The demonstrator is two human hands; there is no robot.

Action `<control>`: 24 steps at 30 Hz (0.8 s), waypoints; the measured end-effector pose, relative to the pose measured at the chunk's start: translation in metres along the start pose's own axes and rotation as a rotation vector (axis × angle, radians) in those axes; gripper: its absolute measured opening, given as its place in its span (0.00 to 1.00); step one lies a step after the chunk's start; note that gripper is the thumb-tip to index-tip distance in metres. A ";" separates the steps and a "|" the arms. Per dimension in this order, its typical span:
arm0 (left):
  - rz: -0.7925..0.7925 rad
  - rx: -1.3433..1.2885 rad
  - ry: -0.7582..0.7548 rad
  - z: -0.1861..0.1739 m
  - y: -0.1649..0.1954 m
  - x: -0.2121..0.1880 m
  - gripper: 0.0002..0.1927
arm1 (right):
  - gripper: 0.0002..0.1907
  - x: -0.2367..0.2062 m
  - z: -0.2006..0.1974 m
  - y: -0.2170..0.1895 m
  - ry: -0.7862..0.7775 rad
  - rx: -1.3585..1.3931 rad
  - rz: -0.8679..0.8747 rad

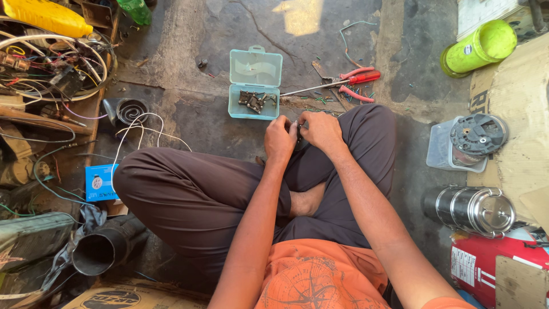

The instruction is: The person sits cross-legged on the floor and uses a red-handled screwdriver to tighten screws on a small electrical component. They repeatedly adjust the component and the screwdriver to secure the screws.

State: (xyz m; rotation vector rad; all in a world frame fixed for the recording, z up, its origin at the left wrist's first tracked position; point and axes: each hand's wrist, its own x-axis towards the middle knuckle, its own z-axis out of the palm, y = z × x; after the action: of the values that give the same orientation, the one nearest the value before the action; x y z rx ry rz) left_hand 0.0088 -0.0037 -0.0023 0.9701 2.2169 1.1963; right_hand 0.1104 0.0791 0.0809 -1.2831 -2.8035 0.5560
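Note:
My left hand [279,139] and my right hand [321,129] meet over my crossed legs, fingers closed together on a small dark part [299,133] that is mostly hidden between them. Just ahead on the concrete floor lies an open pale-teal plastic box [255,84] with several small dark metal parts [254,100] in its lower half. To the right of the box lie a red-handled screwdriver [334,84] and red-handled pliers [350,90], among scattered green wire bits.
A tangle of wires and parts [51,57] fills the left side, with a yellow bottle [48,16], a blue packet [100,182] and a black pipe [106,247]. On the right stand a lime-green container [479,48], a round grey part on a clear tub [477,134], a steel tiffin [472,209] and cardboard.

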 end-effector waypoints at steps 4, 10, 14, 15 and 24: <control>0.011 -0.063 0.021 0.000 -0.001 0.002 0.08 | 0.14 -0.001 -0.002 -0.003 -0.018 0.011 0.036; 0.079 0.053 -0.037 -0.001 0.000 0.000 0.08 | 0.11 0.000 -0.004 -0.005 0.029 0.045 -0.018; 0.115 0.170 -0.062 0.002 0.002 -0.001 0.11 | 0.12 -0.001 -0.003 -0.002 0.048 0.057 -0.079; 0.117 0.201 -0.068 0.004 0.003 -0.001 0.12 | 0.12 -0.001 -0.003 -0.002 0.044 0.061 -0.078; -0.048 0.222 -0.032 0.017 -0.005 0.010 0.21 | 0.13 -0.001 -0.009 -0.005 0.022 0.112 -0.036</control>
State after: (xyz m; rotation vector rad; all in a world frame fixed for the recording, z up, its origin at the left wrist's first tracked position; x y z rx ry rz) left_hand 0.0116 0.0114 -0.0157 1.0059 2.3696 0.9210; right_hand 0.1089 0.0781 0.0906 -1.2087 -2.7283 0.6829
